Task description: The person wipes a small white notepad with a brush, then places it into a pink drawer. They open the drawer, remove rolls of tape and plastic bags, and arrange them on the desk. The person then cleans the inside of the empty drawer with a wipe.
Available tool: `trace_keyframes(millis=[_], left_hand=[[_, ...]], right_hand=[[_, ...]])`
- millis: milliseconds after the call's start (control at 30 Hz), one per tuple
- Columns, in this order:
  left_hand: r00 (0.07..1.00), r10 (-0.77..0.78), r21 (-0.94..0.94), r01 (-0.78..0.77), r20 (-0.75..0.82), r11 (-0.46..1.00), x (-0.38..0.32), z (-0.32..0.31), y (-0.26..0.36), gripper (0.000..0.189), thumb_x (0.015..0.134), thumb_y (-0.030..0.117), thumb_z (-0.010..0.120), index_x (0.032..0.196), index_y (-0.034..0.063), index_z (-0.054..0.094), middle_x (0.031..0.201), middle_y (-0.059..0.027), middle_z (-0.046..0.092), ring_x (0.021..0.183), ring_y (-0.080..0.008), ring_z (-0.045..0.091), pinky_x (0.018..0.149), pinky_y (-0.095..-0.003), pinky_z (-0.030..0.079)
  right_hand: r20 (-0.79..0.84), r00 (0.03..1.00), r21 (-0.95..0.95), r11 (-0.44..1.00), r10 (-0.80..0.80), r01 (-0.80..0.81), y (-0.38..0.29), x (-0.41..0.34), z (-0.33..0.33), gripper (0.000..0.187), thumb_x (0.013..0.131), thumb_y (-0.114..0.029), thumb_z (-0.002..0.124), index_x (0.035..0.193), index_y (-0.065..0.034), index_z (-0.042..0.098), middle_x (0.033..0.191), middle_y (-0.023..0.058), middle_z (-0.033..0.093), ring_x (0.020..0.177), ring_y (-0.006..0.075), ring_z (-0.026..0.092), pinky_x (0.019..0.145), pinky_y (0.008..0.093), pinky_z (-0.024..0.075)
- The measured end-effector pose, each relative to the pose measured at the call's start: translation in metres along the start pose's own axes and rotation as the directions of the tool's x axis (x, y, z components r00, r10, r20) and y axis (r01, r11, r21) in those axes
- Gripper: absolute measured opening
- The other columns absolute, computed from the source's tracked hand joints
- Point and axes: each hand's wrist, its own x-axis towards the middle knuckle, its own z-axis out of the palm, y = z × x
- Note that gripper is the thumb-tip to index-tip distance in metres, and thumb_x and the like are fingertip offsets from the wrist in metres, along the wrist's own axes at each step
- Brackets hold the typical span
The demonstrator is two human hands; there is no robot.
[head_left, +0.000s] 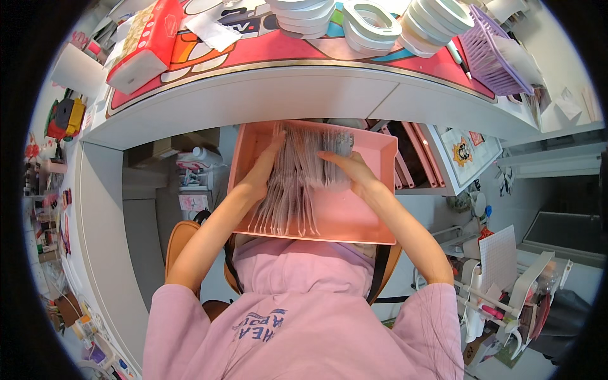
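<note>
A shallow pink plastic tray [354, 218] rests across my lap, below the desk's front edge. Inside it stands a row of thin clear plastic sleeves [292, 190], packed upright in the left and middle part and blurred in places. My left hand [266, 164] lies along the row's left side, fingers pointing to the far wall; its thumb and grip are hard to make out. With its thumb on the near side, my right hand [351, 168] holds a bunch of shorter sleeves [335, 166] at the row's right end. The sleeves' contents cannot be told.
Above the tray runs the white desk [266, 90], carrying a red tissue pack [147, 45], stacked white-rimmed containers [370, 28] and a purple basket [496, 57]. An open drawer [470, 152] juts out at right. A white cart [517, 294] stands lower right.
</note>
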Motion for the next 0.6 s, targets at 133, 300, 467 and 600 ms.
trace_keyframes(millis=[133, 300, 467, 600], left_hand=[[0.999, -0.041, 0.155, 0.043, -0.011, 0.987, 0.007, -0.007, -0.002, 0.066, 0.087, 0.049, 0.06, 0.129, -0.0019, 0.052, 0.125, -0.0124, 0.058, 0.113, -0.0172, 0.056, 0.096, -0.0315, 0.043], [0.988, 0.045, 0.428, 0.023, -0.148, 0.903, -0.008, 0.012, 0.011, 0.064, 0.081, 0.042, 0.07, 0.121, -0.0057, 0.057, 0.115, -0.0131, 0.062, 0.104, -0.0166, 0.06, 0.091, -0.0302, 0.045], [0.986, 0.1, 0.566, -0.005, -0.135, 0.824, 0.017, -0.021, -0.01, 0.055, 0.081, 0.038, 0.072, 0.112, -0.0068, 0.061, 0.101, -0.0113, 0.067, 0.09, -0.0165, 0.063, 0.083, -0.0288, 0.048], [0.984, 0.171, 0.617, -0.107, -0.046, 0.78, 0.021, -0.007, -0.009, 0.059, 0.084, 0.037, 0.069, 0.118, -0.01, 0.055, 0.109, -0.0205, 0.063, 0.098, -0.0247, 0.062, 0.087, -0.0345, 0.047]], right_hand=[[0.037, 0.999, -0.049, 0.998, 0.027, -0.025, -0.009, -0.007, 0.004, 0.042, 0.076, -0.017, 0.077, 0.109, 0.0042, 0.062, 0.103, 0.0111, 0.067, 0.093, 0.0191, 0.064, 0.083, 0.0336, 0.051], [-0.016, 0.999, -0.252, 0.967, -0.049, 0.044, 0.009, 0.014, -0.009, 0.054, 0.073, -0.022, 0.077, 0.115, 0.0063, 0.058, 0.106, 0.0141, 0.067, 0.093, 0.0214, 0.064, 0.083, 0.0328, 0.0511], [-0.172, 0.927, -0.612, 0.774, -0.333, 0.164, 0.018, 0.018, -0.006, 0.082, 0.066, -0.033, 0.077, 0.125, 0.0126, 0.044, 0.106, 0.0235, 0.064, 0.096, 0.0346, 0.064, 0.086, 0.0385, 0.0508], [-0.22, 0.895, -0.798, 0.599, -0.388, 0.063, 0.024, 0.029, -0.013, 0.088, 0.065, -0.034, 0.075, 0.126, 0.0152, 0.037, 0.106, 0.0298, 0.061, 0.1, 0.0425, 0.061, 0.087, 0.0429, 0.0505]])
